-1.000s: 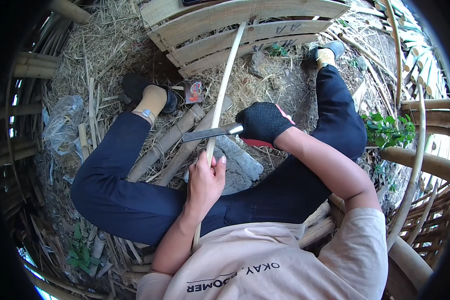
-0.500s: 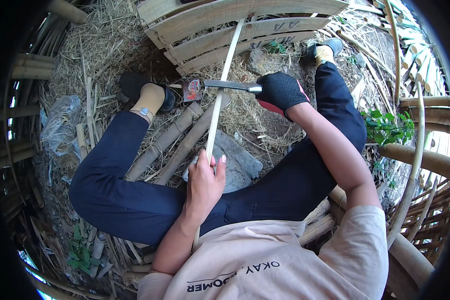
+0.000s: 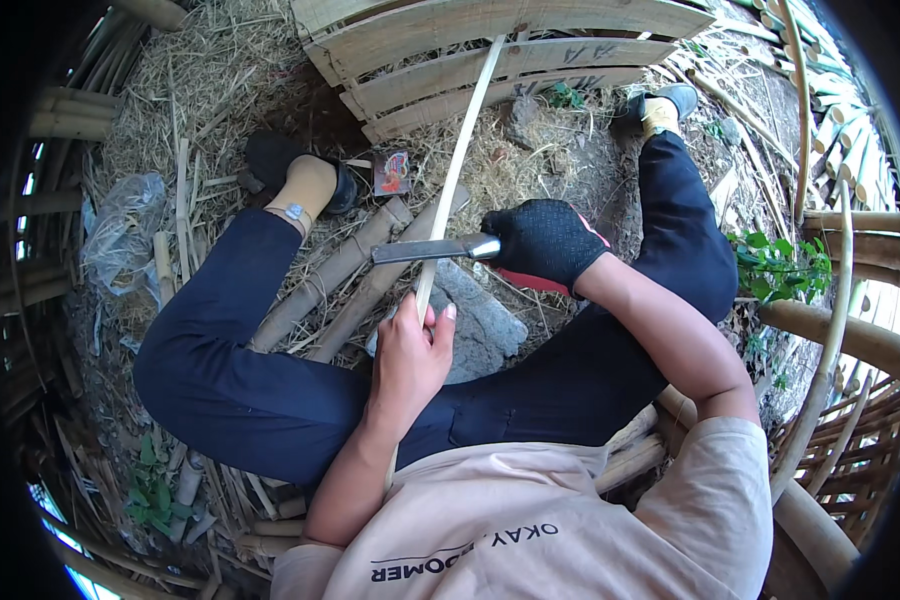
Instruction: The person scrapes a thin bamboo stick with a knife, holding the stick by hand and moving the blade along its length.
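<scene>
My bare left hand (image 3: 410,350) is closed around the lower part of a long, pale bamboo strip (image 3: 460,153). From that grip the strip slants up and away, its far end against the slats of a wooden crate (image 3: 410,65); its near end runs back under my left forearm. A black glove with red on the palm side covers my right hand (image 3: 545,245), which is wrapped round the handle of a knife (image 3: 425,250). The knife's flat metal blade lies crosswise over the strip, a short way beyond my left fingers. The handle is mostly hidden in the glove.
Between my spread legs lie a grey stone (image 3: 480,320) and bamboo poles (image 3: 345,260). A small red packet (image 3: 391,173) rests on the straw by my left shoe. Clear plastic (image 3: 125,235) lies at left; a leafy plant (image 3: 780,268) and cut bamboo (image 3: 840,130) are at right.
The knife in my right hand has slid along the strip toward me, closer to my left hand. My left hand keeps its grip in nearly the same place.
</scene>
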Tool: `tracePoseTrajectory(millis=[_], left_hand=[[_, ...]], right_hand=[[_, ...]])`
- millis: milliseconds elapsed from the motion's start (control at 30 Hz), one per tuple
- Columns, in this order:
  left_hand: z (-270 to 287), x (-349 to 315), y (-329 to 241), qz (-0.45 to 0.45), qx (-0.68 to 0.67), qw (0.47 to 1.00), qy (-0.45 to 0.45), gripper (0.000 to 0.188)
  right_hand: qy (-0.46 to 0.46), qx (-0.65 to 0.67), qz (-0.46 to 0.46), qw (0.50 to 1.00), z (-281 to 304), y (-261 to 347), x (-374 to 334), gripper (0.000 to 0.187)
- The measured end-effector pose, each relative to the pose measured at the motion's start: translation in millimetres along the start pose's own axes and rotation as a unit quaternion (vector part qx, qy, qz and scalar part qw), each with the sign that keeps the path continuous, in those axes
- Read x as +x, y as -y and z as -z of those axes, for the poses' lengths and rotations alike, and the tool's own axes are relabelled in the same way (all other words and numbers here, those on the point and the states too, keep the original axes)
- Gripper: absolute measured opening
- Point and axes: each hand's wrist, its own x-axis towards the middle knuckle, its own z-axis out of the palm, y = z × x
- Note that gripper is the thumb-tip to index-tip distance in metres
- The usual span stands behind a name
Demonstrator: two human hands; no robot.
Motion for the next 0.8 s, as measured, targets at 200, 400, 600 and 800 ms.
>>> tracePoseTrajectory(millis=[200, 400, 600, 800], left_hand=[[-5, -5, -1, -0.007, 0.041, 0.999, -0.016, 0.030], [-7, -4, 5, -0.021, 0.054, 0.998, -0.025, 0.029], [-6, -5, 7, 0.002, 0.049, 0.999, -0.002, 0.028], [-3, -6, -2, 0.022, 0.021, 0.999, 0.014, 0.028]], right_hand=[[0.003, -0.019, -0.009, 1.000, -8, 0, 1, 0.021], [-0.024, -0.054, 0.000, 0.998, -12, -4, 8, 0.017], [-0.038, -0.071, -0.003, 0.997, -9, -6, 9, 0.018], [-0.073, -0.053, -0.144, 0.985, 13, -53, 25, 0.021]])
